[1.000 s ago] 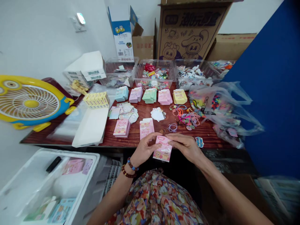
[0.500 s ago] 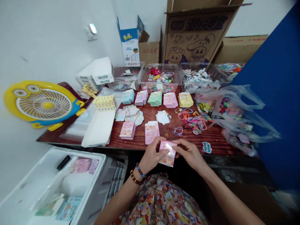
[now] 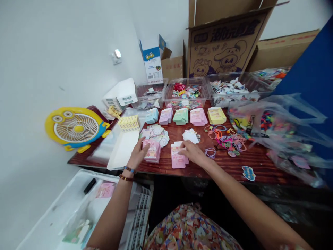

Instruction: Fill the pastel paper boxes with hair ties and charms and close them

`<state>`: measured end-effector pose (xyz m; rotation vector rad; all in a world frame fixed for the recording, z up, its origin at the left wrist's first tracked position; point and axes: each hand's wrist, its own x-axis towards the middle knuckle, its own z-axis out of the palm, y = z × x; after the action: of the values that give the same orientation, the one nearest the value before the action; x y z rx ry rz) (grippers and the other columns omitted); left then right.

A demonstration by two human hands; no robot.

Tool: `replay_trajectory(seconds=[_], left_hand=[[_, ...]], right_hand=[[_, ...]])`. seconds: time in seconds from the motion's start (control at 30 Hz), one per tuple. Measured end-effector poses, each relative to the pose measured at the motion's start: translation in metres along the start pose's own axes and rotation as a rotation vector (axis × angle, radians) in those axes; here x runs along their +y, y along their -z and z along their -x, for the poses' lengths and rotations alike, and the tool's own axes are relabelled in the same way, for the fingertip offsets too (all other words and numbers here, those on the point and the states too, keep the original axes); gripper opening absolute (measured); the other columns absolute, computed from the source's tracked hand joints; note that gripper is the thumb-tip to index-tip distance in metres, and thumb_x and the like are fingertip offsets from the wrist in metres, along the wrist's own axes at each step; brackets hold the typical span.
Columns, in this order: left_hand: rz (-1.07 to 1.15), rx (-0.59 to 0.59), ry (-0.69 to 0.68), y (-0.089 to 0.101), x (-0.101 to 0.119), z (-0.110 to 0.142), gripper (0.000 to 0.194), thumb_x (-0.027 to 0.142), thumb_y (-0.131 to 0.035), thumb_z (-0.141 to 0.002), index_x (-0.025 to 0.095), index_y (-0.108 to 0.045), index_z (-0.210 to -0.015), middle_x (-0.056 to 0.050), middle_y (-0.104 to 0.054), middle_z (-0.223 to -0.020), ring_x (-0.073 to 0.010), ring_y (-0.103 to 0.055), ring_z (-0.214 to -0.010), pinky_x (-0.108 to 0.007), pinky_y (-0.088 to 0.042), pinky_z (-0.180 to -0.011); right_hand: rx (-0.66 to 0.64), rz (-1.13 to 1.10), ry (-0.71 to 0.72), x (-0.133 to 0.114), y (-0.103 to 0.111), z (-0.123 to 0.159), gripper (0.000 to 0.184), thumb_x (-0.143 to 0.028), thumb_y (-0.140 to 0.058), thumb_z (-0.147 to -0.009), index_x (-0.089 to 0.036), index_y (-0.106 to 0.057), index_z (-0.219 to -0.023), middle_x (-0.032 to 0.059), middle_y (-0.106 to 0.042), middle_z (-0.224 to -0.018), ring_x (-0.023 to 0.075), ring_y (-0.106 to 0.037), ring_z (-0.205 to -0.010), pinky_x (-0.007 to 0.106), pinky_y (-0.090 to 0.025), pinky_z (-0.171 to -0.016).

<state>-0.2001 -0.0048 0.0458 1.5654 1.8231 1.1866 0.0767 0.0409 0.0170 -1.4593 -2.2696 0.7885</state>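
My left hand (image 3: 137, 153) rests with its fingers on a stack of pink printed cards (image 3: 152, 151) on the wooden table (image 3: 260, 166). My right hand (image 3: 191, 152) lies flat with its fingertips on a second pink stack (image 3: 178, 155), a short way to the right. Neither hand visibly holds anything. Small white cards (image 3: 190, 136) lie just beyond the right hand, and a pile of round paper stickers (image 3: 158, 136) lies beyond the left stack. A beaded bracelet (image 3: 126, 174) circles my left wrist.
Along the back stand clear plastic tubs (image 3: 186, 93) of small trinkets, fronted by pastel card stacks (image 3: 198, 117). Loose hair ties (image 3: 230, 142) and a plastic bag (image 3: 275, 128) lie right. A white tray (image 3: 123, 147) sits left, above a white foam box (image 3: 74, 205).
The pink packet held between both hands is no longer held up. My hands have moved apart and down onto the two pink stacks. The view has shifted, so the table appears further right.
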Motion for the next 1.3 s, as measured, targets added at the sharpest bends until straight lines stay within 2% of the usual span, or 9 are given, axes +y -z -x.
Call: replay_trajectory(seconds=[0.17,0.4,0.53,0.73,0.87,1.03,1.17,1.23,1.3], left_hand=[[-0.088,-0.007,0.026,-0.014,-0.03,-0.014,0.044,0.04,-0.064,-0.082,0.018,-0.061,-0.119,-0.007,-0.068,-0.094,-0.0247,-0.062,-0.093,-0.041,-0.049,-0.087],[-0.117,0.107,-0.025,-0.03,-0.044,-0.011,0.045,0.041,-0.055,-0.09,0.015,-0.055,-0.125,-0.011,-0.064,-0.105,-0.0242,-0.059,-0.103,-0.042,-0.046,-0.096],[-0.124,0.233,-0.071,-0.033,-0.04,-0.003,0.048,0.041,-0.051,-0.092,0.014,-0.049,-0.132,-0.014,-0.059,-0.114,-0.0249,-0.057,-0.106,-0.044,-0.044,-0.1],[-0.113,0.445,-0.22,-0.04,-0.007,0.051,0.051,0.041,-0.05,-0.095,0.017,-0.042,-0.139,-0.017,-0.049,-0.134,-0.027,-0.046,-0.125,-0.045,-0.039,-0.106],[-0.084,0.283,-0.345,-0.057,0.016,0.084,0.045,0.038,-0.054,-0.093,0.02,-0.049,-0.134,-0.014,-0.055,-0.13,-0.0264,-0.049,-0.125,-0.045,-0.036,-0.109],[0.382,-0.168,-0.01,-0.071,0.036,0.078,0.061,0.053,-0.062,-0.084,0.02,-0.051,-0.134,-0.012,-0.06,-0.132,-0.0271,-0.056,-0.123,-0.043,-0.044,-0.107],[0.603,-0.592,0.177,-0.075,0.044,0.073,0.071,0.065,-0.07,-0.071,0.016,-0.063,-0.122,-0.013,-0.068,-0.122,-0.032,-0.061,-0.118,-0.041,-0.049,-0.102],[0.682,-0.681,0.26,-0.08,0.045,0.075,0.067,0.066,-0.069,-0.072,0.016,-0.066,-0.117,-0.013,-0.072,-0.114,-0.0315,-0.066,-0.108,-0.04,-0.055,-0.093],[0.679,-0.674,0.327,-0.086,0.046,0.079,0.064,0.058,-0.078,-0.066,0.016,-0.067,-0.113,-0.012,-0.075,-0.102,-0.0292,-0.072,-0.091,-0.038,-0.059,-0.081]], right_hand=[[-0.128,0.185,-0.093,-0.016,-0.011,-0.03,0.066,-0.04,-0.083,-0.068,-0.013,-0.053,-0.12,0.0205,-0.048,-0.13,0.0342,-0.06,-0.11,0.039,-0.047,-0.087],[-0.159,0.203,-0.083,-0.011,-0.011,-0.031,0.063,-0.041,-0.08,-0.072,-0.014,-0.05,-0.12,0.0173,-0.05,-0.127,0.0323,-0.059,-0.114,0.036,-0.047,-0.087],[-0.169,0.19,-0.082,-0.01,-0.01,-0.037,0.07,-0.039,-0.085,-0.065,-0.012,-0.051,-0.119,0.0185,-0.052,-0.124,0.0338,-0.059,-0.112,0.037,-0.046,-0.087],[-0.099,0.14,-0.044,-0.004,-0.012,-0.038,0.062,-0.033,-0.085,-0.065,-0.012,-0.053,-0.114,0.0169,-0.057,-0.118,0.0299,-0.06,-0.104,0.033,-0.044,-0.079],[-0.019,0.052,0.062,0.001,-0.005,-0.027,0.042,-0.028,-0.078,-0.076,-0.016,-0.055,-0.108,0.0068,-0.062,-0.102,0.0204,-0.06,-0.092,0.027,-0.04,-0.074],[0.069,-0.077,0.214,-0.01,0.019,0.001,0.016,-0.028,-0.07,-0.085,-0.017,-0.06,-0.088,0.0005,-0.058,-0.09,0.0129,-0.054,-0.082,0.023,-0.036,-0.07],[0.159,-0.213,0.442,-0.025,0.037,0.033,0.022,-0.036,-0.065,-0.09,-0.017,-0.058,-0.082,-0.0014,-0.054,-0.085,0.011,-0.051,-0.078,0.021,-0.033,-0.065],[0.206,-0.137,0.41,-0.026,0.044,0.049,0.027,-0.045,-0.061,-0.091,-0.019,-0.057,-0.085,-0.0017,-0.055,-0.088,0.0111,-0.051,-0.076,0.022,-0.029,-0.06],[0.219,-0.07,0.333,-0.025,0.048,0.065,0.034,-0.053,-0.059,-0.09,-0.02,-0.055,-0.085,-0.0023,-0.055,-0.087,0.0111,-0.049,-0.073,0.023,-0.024,-0.056]])
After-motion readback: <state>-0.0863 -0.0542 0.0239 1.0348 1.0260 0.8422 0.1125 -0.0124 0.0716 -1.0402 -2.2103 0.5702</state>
